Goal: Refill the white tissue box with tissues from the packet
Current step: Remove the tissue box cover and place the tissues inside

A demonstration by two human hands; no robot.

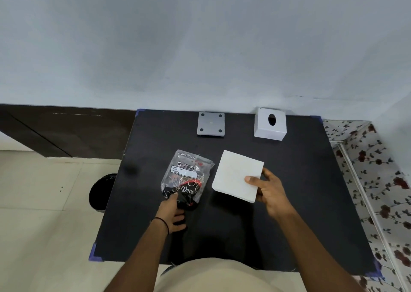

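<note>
A white stack of tissues [235, 173] is held just above the black table [300, 180], right of centre, with my right hand [266, 189] gripping its right edge, thumb on top. The clear plastic packet [186, 176], printed black and red, lies flattened left of the stack. My left hand [173, 211] rests on the packet's near end, fingers closed on it. The white tissue box cover [270, 124], with an oval hole on top, stands at the table's back right. Its grey base plate [210, 123] with four dark dots lies apart, at the back centre.
A grey wall rises right behind the table. A black round bin [101, 191] stands on the tiled floor left of the table. A floral-patterned surface [373, 180] borders the table's right side.
</note>
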